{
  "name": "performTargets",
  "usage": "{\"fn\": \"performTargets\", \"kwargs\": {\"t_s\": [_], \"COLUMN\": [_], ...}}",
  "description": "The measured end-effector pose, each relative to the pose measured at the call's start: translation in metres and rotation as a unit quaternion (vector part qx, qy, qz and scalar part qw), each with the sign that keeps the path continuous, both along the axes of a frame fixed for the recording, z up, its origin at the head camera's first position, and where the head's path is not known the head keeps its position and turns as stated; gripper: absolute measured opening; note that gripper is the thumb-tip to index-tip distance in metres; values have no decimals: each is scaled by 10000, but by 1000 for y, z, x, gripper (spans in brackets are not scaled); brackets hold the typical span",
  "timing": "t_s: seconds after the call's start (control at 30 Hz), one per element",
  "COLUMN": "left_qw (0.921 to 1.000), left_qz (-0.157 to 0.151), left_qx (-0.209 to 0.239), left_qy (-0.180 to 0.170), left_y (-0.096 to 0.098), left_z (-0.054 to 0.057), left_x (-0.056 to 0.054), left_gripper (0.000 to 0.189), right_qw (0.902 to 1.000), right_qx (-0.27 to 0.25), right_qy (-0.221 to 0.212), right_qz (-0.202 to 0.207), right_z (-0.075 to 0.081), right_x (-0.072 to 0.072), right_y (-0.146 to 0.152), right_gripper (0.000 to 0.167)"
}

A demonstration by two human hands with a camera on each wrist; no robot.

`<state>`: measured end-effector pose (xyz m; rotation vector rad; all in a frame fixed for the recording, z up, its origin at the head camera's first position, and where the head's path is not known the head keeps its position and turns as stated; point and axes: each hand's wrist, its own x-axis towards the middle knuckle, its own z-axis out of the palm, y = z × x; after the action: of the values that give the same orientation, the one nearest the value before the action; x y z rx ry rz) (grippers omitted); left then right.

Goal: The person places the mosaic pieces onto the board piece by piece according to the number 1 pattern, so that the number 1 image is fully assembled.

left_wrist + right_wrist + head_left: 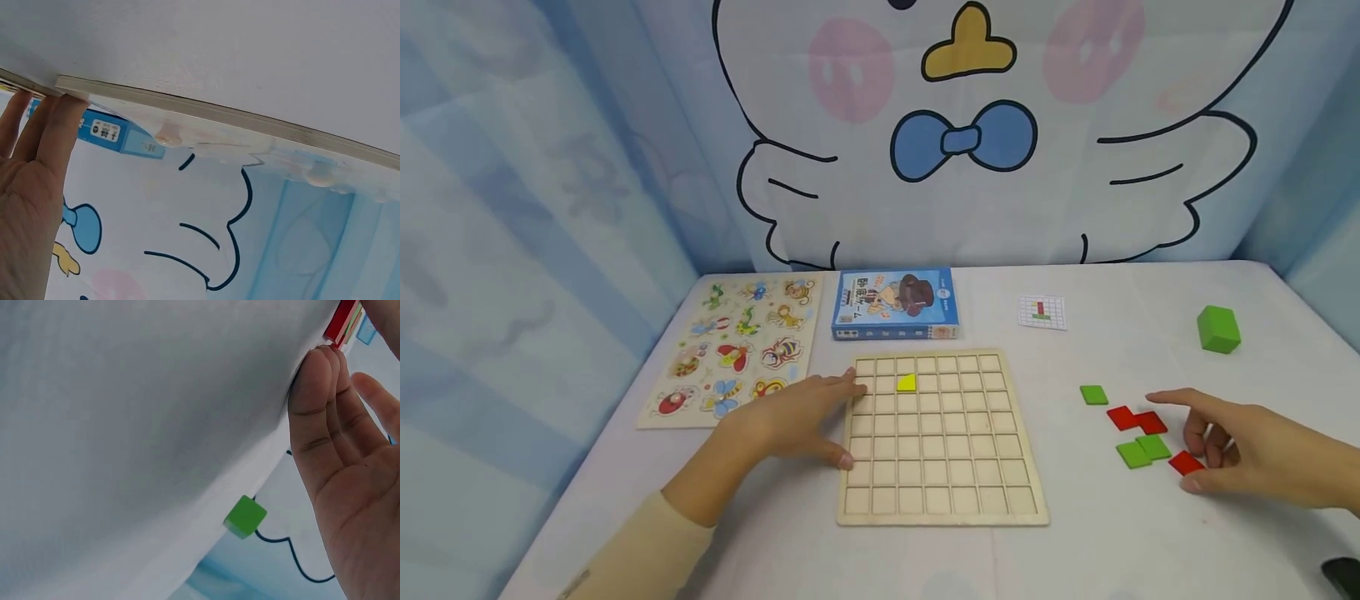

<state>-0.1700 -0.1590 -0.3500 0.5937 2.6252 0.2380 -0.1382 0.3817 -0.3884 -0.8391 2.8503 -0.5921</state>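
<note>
In the head view, my left hand [782,417] has its thumb and fingers spread along the left edge of a wooden grid board [1037,504]. A yellow piece with a slanted side [907,382] lies in one of the board's upper squares. On the right, my right hand [1255,454] is low over the cloth, index finger stretched out, other fingers bent. Its thumb tip is at the near edge of a red tile [1184,462]. Two more red tiles [1122,417] and three green tiles [1093,395] lie to the left of that hand.
A green block [1219,329] stands at the back right. Behind the board are a small grid card [1042,312] and a blue box [895,304]. An insect picture board [730,354] lies at the left. A dark object [1342,575] shows at the lower right corner.
</note>
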Motion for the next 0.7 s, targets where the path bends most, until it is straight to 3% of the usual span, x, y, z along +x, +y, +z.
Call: {"fn": "performTargets", "kwargs": {"t_s": [0.13, 0.4, 0.53, 0.7], "left_qw": [10000, 10000, 9999, 9999], "left_qz": [-25, 58, 117, 51], "left_qx": [67, 40, 100, 99], "left_qy": [22, 5, 8, 87], "left_y": [1, 0, 0, 0], "left_z": [0, -1, 0, 1], "left_x": [-1, -1, -1, -4], "left_gripper": [98, 99, 99, 99], "right_qw": [9999, 9992, 9988, 9976], "right_qx": [64, -358, -442, -557], "right_qy": [-82, -153, -139, 366], "right_qz": [-81, 55, -157, -210], "right_z": [1, 5, 12, 26], "right_x": [-1, -3, -4, -9], "right_y": [5, 3, -4, -17], "right_gripper": [82, 44, 41, 45]}}
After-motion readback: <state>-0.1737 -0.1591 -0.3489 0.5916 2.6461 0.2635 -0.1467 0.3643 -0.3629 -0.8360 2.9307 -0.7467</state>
